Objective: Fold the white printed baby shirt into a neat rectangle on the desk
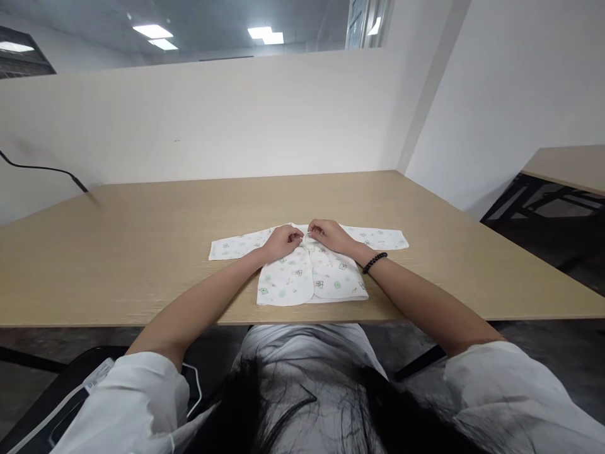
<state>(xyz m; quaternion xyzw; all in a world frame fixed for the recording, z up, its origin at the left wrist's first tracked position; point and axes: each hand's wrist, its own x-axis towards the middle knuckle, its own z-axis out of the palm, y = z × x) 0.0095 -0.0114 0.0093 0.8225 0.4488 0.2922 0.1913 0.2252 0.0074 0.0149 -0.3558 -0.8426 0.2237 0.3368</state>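
Note:
A small white baby shirt [288, 280] with a green and pink print lies face up near the table's front edge. Its sleeves stretch out to both sides and its front edges meet at the middle. At the neckline, my left hand [282, 242] is closed in a pinch on the left side of the collar. Facing it, my right hand [332, 236] pinches the collar's other side, with a dark bead bracelet [375, 262] on that wrist. Between my fingertips is a small bit of white fabric, too small to make out as a tie or a fastener.
The shirt rests on a wide wooden table [142, 252]. A white wall [236, 120] with a window above stands behind it. At the left back a black cable [42, 168] reaches the table. Another table [571, 165] stands to the right. A white cord [47, 419] hangs lower left.

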